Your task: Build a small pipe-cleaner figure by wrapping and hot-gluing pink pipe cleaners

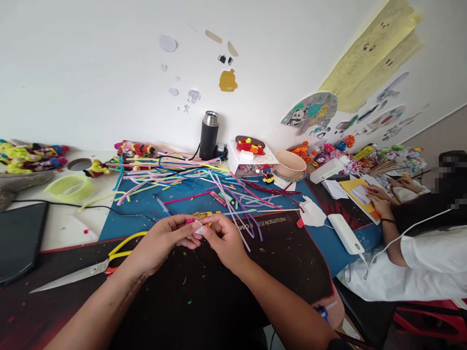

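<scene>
Above the black desk mat (204,311), my left hand (166,240) and my right hand (226,245) meet at the fingertips. Both pinch a small pink and white piece (198,227) with a touch of light blue; fingers cover most of it, so its kind is unclear. Just behind the fingers lies something yellowish (202,215), partly hidden. Large scissors (76,278) with yellow handles rest left of my left forearm. Beyond my hands, a loose heap of coloured pipe cleaners (164,177) spreads over the blue surface, with a pen (161,204) near its front.
At the back stand a black thermos (209,135), a white box (237,165) and a beige bowl (291,164). Finished fuzzy figures (32,158) lie far left, near a dark tablet (22,243). On the right, a white power strip (346,234) lies near another person's hands (379,200).
</scene>
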`<state>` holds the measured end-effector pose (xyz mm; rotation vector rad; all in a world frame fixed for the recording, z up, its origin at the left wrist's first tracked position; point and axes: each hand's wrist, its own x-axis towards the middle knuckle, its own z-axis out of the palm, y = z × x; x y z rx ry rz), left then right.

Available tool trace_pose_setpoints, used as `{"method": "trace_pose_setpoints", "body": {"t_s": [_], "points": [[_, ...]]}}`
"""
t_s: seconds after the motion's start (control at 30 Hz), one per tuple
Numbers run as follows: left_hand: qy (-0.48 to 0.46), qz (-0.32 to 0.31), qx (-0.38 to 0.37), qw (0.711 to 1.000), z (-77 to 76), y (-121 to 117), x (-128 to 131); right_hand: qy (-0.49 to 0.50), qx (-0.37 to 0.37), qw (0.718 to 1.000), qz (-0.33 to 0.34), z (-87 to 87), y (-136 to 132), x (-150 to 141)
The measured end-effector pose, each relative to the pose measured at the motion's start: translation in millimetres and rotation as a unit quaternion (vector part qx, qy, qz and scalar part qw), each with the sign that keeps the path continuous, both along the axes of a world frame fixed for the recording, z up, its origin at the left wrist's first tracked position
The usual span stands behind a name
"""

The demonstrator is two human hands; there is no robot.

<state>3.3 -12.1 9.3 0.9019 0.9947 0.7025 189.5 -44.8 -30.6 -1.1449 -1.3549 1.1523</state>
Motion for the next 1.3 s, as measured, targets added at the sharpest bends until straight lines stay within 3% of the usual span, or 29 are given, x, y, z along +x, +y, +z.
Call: {"method": "trace_pose_setpoints", "body": {"t_s": [0.4,0.8,1.3], "points": [[0.010,0.020,-0.006,1.000,-0.5,0,3,-0.016,-0.004,1.000,-0.018,-2.3,-1,-4],[-0.016,0.035,0.006,0.999,-2.0,0,-1,-0.023,0.012,1.000,-0.004,7.9,3,-8],[-0.069,0.144,0.025,0.987,-2.9,14,-21,-0.061,0.041,0.996,0.057,23.1,47,-31]]}}
